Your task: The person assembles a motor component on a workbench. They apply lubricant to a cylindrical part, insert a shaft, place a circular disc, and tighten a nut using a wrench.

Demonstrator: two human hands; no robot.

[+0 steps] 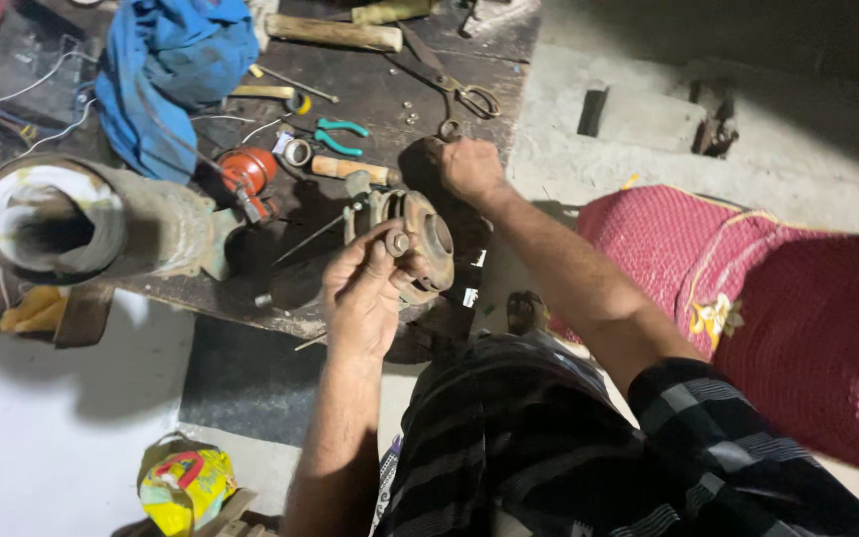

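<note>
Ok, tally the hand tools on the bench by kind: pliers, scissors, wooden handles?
Pliers, teal grips: 1
Scissors: 1
Wooden handles: 2, a thick one and a thin one
Total: 4

Rusty matt metal motor housing [420, 239], grimy wooden bench [370, 94], blue cloth [166, 75], perhaps plastic-handled pliers [340, 137]

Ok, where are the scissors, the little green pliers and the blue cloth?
scissors [469, 94]: head view, on the looped handles at the bench's far edge.
green pliers [340, 137]: head view, on the green handles.
blue cloth [171, 75]: head view, middle of the crumpled heap.
</note>
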